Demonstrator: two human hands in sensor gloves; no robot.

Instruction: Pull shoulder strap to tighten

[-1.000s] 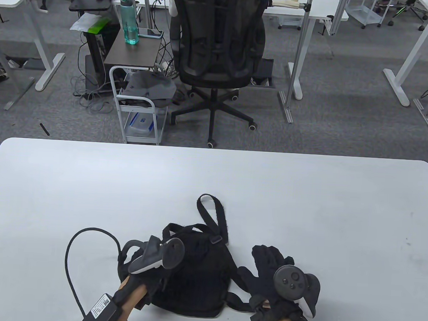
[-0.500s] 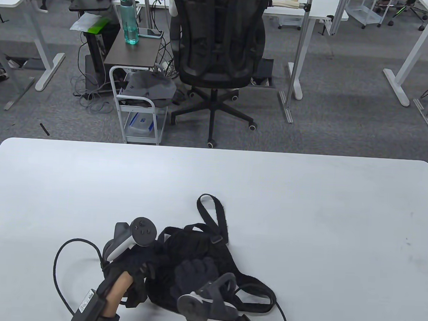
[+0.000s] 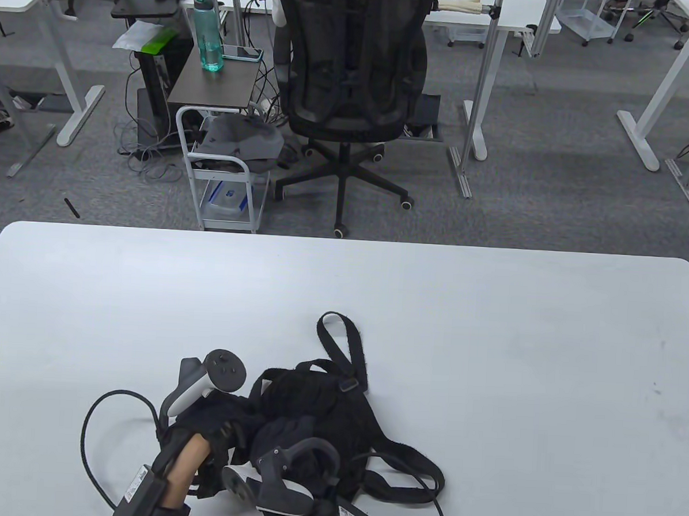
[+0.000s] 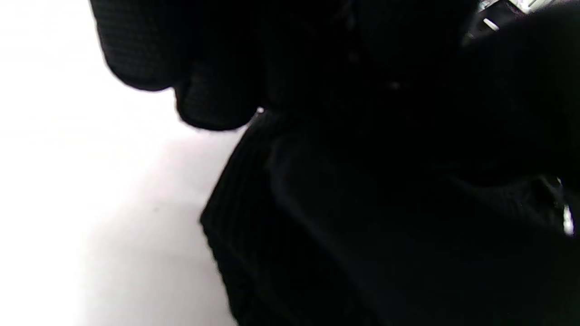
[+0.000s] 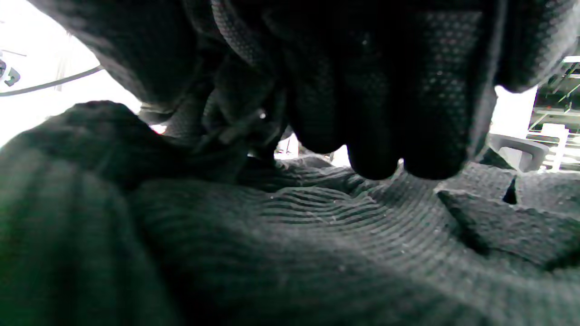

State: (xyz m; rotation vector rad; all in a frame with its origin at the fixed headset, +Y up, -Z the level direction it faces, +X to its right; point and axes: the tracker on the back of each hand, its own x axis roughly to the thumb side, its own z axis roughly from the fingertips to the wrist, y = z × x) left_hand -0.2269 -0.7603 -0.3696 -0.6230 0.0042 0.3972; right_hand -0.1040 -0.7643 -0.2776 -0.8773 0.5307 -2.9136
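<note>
Right hand (image 3: pixel 289 439) fingers (image 5: pixel 385 136) curled down on the bag (image 3: pixel 325 407), maybe on a strap; grip too dark to tell. Left hand (image 3: pixel 220 424) at the bag's left edge; grip hidden too. Best to hold the bag still and pull slowly. Soft, black, ribbed cloth. Flat strap (image 3: pixel 408 469) looped right of the fingers, on the smooth white table (image 3: pixel 490 335).
</note>
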